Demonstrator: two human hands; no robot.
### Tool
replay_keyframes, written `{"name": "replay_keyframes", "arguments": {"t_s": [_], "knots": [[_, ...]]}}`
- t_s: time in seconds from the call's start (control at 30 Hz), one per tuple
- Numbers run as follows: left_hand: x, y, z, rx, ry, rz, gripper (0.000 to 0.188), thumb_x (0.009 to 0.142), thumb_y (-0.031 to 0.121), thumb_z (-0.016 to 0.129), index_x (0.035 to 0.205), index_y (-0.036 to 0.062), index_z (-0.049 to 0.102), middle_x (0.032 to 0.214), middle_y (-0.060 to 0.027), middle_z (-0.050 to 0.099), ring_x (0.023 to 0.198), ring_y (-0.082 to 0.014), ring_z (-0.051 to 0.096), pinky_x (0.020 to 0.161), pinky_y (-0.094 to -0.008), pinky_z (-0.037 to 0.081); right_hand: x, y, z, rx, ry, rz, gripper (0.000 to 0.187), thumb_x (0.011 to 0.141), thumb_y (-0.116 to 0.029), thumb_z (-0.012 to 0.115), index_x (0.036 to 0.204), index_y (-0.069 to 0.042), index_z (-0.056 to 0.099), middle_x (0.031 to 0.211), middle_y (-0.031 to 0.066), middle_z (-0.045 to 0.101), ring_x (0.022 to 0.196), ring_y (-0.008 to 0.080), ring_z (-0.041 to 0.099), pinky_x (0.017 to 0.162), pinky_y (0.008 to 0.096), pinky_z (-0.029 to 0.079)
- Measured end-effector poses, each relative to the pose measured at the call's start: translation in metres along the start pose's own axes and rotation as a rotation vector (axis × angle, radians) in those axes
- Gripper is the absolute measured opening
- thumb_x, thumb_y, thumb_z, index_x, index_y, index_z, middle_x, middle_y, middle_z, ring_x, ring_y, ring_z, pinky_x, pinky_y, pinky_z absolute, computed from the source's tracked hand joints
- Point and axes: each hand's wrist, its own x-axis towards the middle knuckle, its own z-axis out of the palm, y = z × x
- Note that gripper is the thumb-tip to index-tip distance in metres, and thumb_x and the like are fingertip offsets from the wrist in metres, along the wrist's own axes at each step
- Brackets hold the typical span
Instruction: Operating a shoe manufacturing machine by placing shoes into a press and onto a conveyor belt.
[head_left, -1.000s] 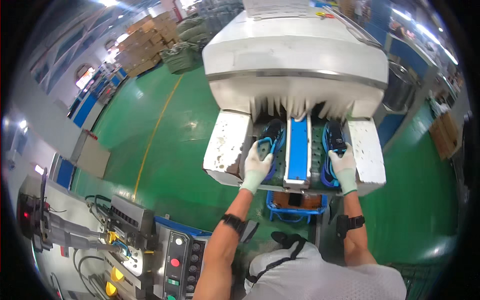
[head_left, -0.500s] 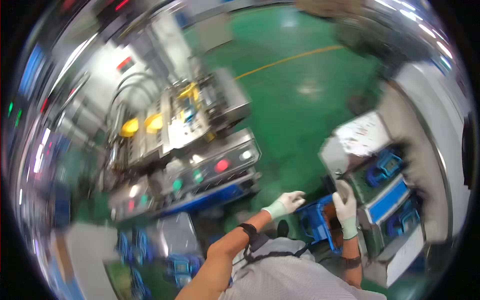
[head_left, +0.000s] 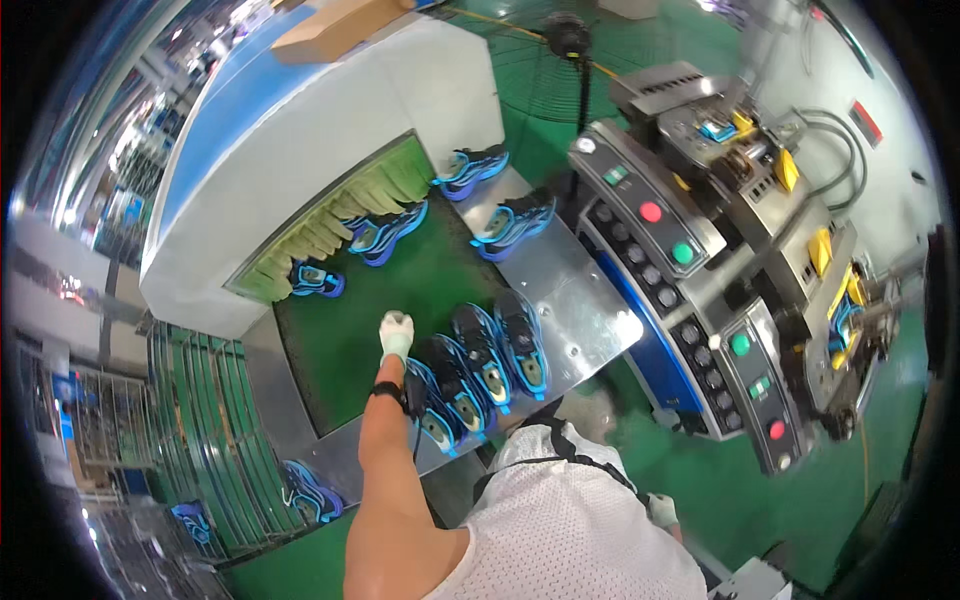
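My left hand (head_left: 396, 332), in a white glove, is stretched forward over a green conveyor belt (head_left: 350, 345). Its fingers look curled, and nothing shows in them. Just right of it, several black-and-blue sneakers (head_left: 482, 352) stand in a row along the near right side, partly on the belt and partly on the metal table. Further off, a sneaker (head_left: 388, 235) and another sneaker (head_left: 318, 280) sit on the belt by a fringed curtain (head_left: 330, 215). My right hand (head_left: 662, 511), also gloved, is low beside my body, its fingers mostly hidden.
To the right stands a machine with a control panel (head_left: 650, 200) of coloured buttons. A sneaker (head_left: 515, 222) rests on the metal table (head_left: 585, 300). Behind it is a floor fan (head_left: 568, 38). A metal rack (head_left: 205, 420) stands left, with a sneaker (head_left: 312, 490) beside it.
My view has swung round: the belt with sneakers is now in front and the button machine on my right. My left hand reaches over the belt; the right has dropped beside my body.
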Motion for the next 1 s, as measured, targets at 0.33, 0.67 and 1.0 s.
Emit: {"name": "replay_keyframes", "arguments": {"t_s": [0.33,0.67,1.0], "knots": [[0.197,0.011,-0.008,0.028,0.039,0.216,0.065,0.081,0.031,0.078,0.137,0.0058,0.056,0.132,-0.0194,0.059,0.123,-0.0393,0.054,0.105,-0.0478,0.045,-0.022,-0.158,0.001,0.039,0.128,0.007,0.037,0.095,-0.022,0.067,0.124,0.001,0.063,0.094,0.0067,0.069,0.077,0.0167,0.066,0.065,0.0332,0.054],[0.295,0.075,0.035,0.629,-0.188,0.375,0.055,0.077,0.037,0.081,0.116,0.0058,0.059,0.112,-0.0185,0.064,0.106,-0.0377,0.064,0.090,-0.0491,0.054,-0.057,-0.261,0.030,-0.070,0.280,0.056,0.039,0.095,-0.020,0.067,0.125,0.005,0.063,0.103,0.0084,0.069,0.086,0.0160,0.067,0.072,0.0307,0.055],[0.159,0.066,0.011,0.491,-0.370,0.250,0.072,0.071,0.034,0.083,0.125,-0.0011,0.053,0.108,-0.0263,0.067,0.104,-0.0442,0.066,0.093,-0.0512,0.053,-0.040,-0.294,0.070,-0.570,0.083,-0.224,0.055,0.094,-0.037,0.066,0.129,0.006,0.063,0.126,0.0221,0.069,0.118,0.0329,0.066,0.102,0.0380,0.051]]}}
